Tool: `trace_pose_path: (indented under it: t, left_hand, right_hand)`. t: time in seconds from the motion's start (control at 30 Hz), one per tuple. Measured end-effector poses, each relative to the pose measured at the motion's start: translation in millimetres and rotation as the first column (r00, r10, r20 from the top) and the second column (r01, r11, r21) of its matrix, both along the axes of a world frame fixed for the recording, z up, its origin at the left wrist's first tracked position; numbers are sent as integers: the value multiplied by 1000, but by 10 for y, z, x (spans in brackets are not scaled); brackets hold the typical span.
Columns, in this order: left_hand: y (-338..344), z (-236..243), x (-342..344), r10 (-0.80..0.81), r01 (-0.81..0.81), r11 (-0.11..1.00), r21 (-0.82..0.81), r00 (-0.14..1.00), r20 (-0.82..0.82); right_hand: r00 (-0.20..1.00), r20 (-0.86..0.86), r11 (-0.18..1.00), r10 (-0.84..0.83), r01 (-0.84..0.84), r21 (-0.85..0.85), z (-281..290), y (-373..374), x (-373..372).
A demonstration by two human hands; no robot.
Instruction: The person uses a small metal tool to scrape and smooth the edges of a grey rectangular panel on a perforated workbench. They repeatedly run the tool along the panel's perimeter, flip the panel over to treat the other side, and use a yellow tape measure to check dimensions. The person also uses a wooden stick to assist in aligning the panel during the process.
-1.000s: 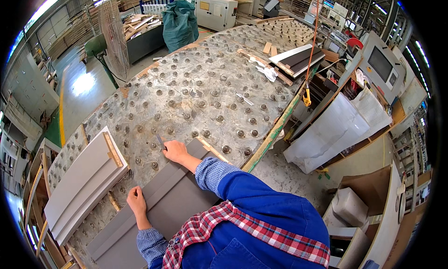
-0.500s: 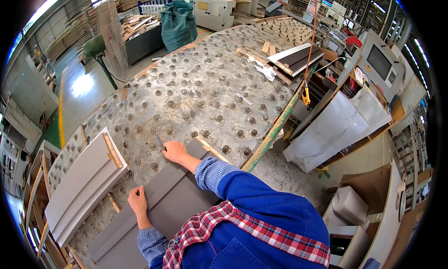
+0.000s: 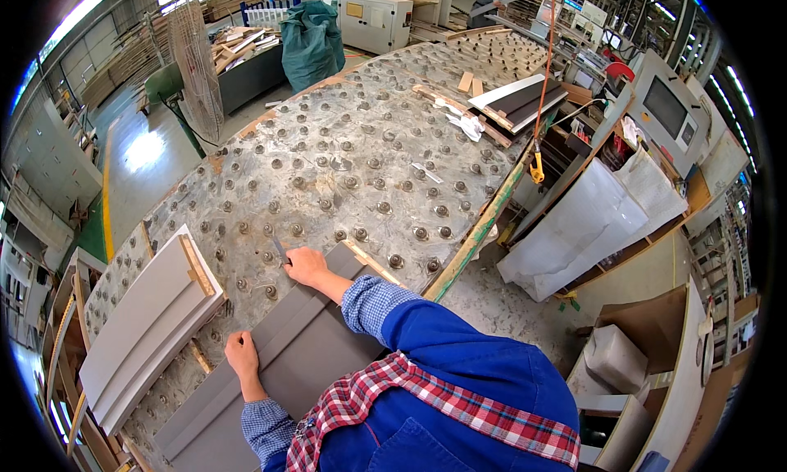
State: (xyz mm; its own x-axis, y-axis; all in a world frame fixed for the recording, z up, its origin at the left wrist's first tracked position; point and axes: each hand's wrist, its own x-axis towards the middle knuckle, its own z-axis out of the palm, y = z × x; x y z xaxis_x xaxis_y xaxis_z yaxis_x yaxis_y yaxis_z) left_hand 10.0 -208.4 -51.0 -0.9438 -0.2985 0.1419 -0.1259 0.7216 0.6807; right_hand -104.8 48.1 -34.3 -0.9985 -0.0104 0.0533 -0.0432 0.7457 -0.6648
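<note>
A dark grey panel (image 3: 316,354) with raised lengthwise strips lies on the worktable (image 3: 328,128) right in front of me. My right hand (image 3: 306,267) is closed at its far edge, around a thin flat grey blade-like tool (image 3: 279,247) whose end sticks out past the fingers; the tool's other end is hidden by the hand. Farther left along the same edge, my left hand (image 3: 242,354) grips the panel, with its fingers curled and partly hidden. A pale wooden strip (image 3: 374,265) shows at the panel's right end.
Stacked light grey panels (image 3: 152,324) lie to the left. Rows of round studs cover the table. Farther right are dark and white boards (image 3: 525,103), a white cloth (image 3: 466,124) and a hanging orange-yellow hook (image 3: 537,169). Another person (image 3: 487,1) stands at the far end.
Both hands, the blade-like tool and the panel stay practically where they were. The view has shifted very slightly, and the distant person has moved a little.
</note>
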Motion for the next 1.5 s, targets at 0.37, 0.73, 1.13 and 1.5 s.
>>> trace_pose_path:
  t: [0.37, 0.73, 1.13, 1.5]
  left_hand:
    - [-11, 5, 1, -49, 51, 998, 45, 998, -45]
    - [24, 64, 10, -52, 59, 993, 106, 996, -68]
    - [-24, 21, 31, -46, 56, 986, 156, 997, -67]
    - [55, 97, 69, 22, -15, 992, 128, 998, -58]
  right_hand:
    - [1000, -10, 1000, 19, -19, 6, 27, 13, 7]
    - [1000, 15, 1000, 7, -7, -9, 49, 13, 25]
    - [999, 30, 999, -16, 15, 52, -61, -38, -43]
    - [999, 33, 997, 7, -10, 75, 40, -41, -11]
